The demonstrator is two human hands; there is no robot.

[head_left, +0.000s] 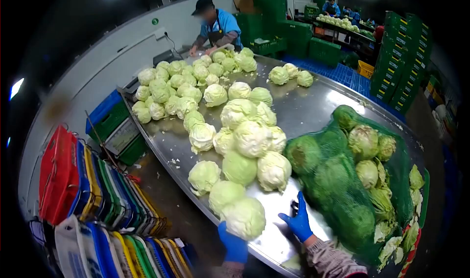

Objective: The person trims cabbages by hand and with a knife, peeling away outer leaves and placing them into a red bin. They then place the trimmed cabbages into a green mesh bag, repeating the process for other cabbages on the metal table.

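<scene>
My left hand [233, 244], in a blue glove, is at the near table edge with its fingers against the underside of a pale green cabbage [243, 218]; the fingertips are hidden behind it. To the right, my blue-gloved right hand [299, 223] is over the steel table, thumb and index finger apart. A small dark object [294, 208] shows between them, too small to name; the other fingers seem curled around it. Another cabbage [226, 196] touches the one at my left hand. Several trimmed cabbages [252, 138] are heaped just beyond.
A green mesh sack [338, 199] of untrimmed cabbages lies right, with loose leaves [391, 248] beside it. More cabbages [186, 82] cover the table's far left. Stacked coloured crates [98, 180] stand left below. A person [220, 25] works at the far end. Green crates [399, 62] rise behind.
</scene>
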